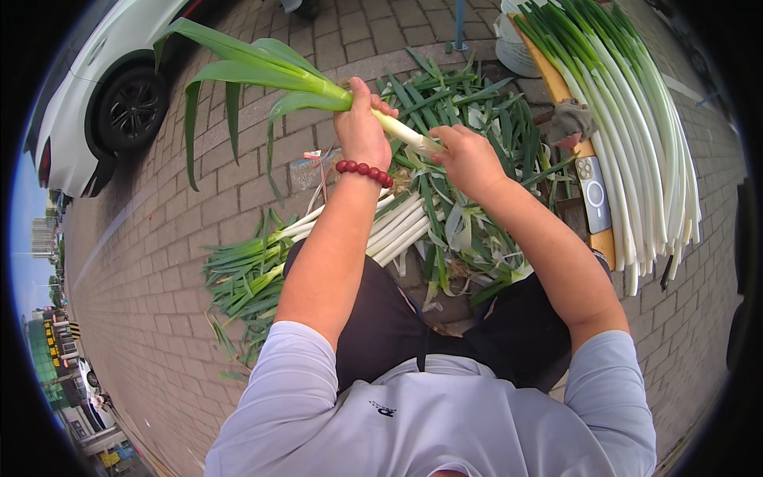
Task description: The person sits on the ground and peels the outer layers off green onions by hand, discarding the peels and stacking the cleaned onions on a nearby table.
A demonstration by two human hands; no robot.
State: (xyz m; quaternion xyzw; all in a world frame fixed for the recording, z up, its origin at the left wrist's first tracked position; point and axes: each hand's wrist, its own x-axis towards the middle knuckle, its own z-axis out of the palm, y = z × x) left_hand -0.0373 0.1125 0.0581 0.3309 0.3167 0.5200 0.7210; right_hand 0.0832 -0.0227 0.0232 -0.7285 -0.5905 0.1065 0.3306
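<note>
My left hand (362,122) is wrapped around a large green onion (400,129), with a red beaded bracelet (365,171) on that wrist. The stalk slants, its broad green leaves (262,71) drooping to the upper left and its white end to the right. At that white end, the fingers of my right hand (468,156) pinch what looks like a thin outer layer; the very tip is hidden behind them. Below both hands lies a heap of green leaves and peeled skins (477,119). Partly behind my left forearm, a bunch of green onions (399,223) rests on the paving.
To the right, long clean green onions (626,149) lie across a wooden board (602,243), beside a phone (594,194) and a grey cloth (570,123). A white bucket (516,47) stands beyond, near a blue post (459,27). A white car (98,77) is parked at upper left.
</note>
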